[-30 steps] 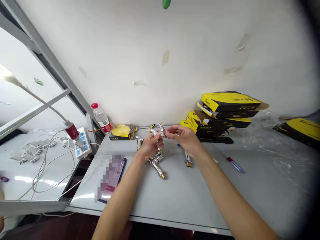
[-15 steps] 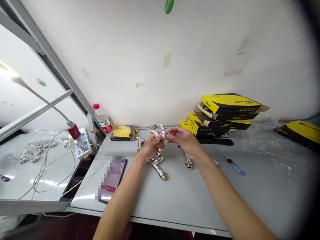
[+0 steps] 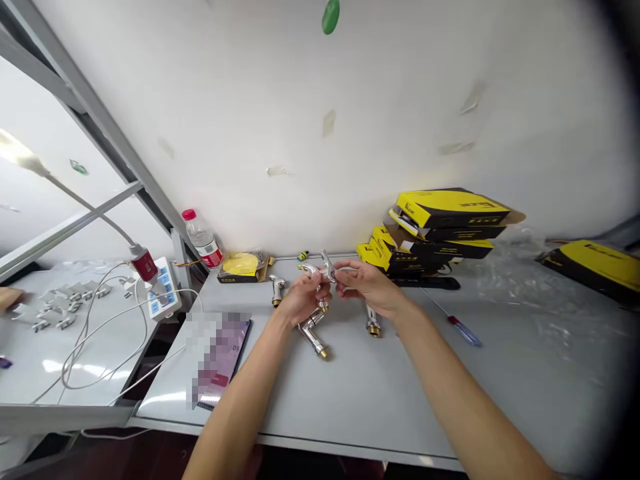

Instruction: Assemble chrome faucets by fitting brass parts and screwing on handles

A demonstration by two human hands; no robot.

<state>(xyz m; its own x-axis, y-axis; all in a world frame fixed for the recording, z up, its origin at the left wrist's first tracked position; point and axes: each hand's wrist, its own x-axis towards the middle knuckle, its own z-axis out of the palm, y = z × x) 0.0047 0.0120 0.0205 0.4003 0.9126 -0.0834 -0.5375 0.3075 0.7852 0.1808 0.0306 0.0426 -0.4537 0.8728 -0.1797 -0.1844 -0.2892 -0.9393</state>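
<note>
A chrome faucet (image 3: 327, 268) with a lever handle is held up above the table between both hands. My left hand (image 3: 305, 298) is closed around its body, which is partly hidden by the fingers. At the handle end, my right hand (image 3: 364, 285) pinches the same faucet with thumb and fingertips. Below my left hand lies another chrome faucet (image 3: 314, 338) with a brass threaded end. A further chrome faucet (image 3: 277, 290) is to the left of that hand. Under my right hand, a chrome piece with a brass end (image 3: 373, 325) is partly covered.
Yellow and black boxes (image 3: 450, 208) are stacked at the back right, with a screwdriver (image 3: 465, 331) in front. Clear plastic wrap (image 3: 530, 287) lies farther right. On the left are a phone (image 3: 225, 357), a bottle (image 3: 204, 241), an open box (image 3: 241, 267) and a power strip (image 3: 165, 290).
The lever handle on the held faucet now sits at a different angle, and my right fingers have shifted on it. The whole view has moved slightly.
</note>
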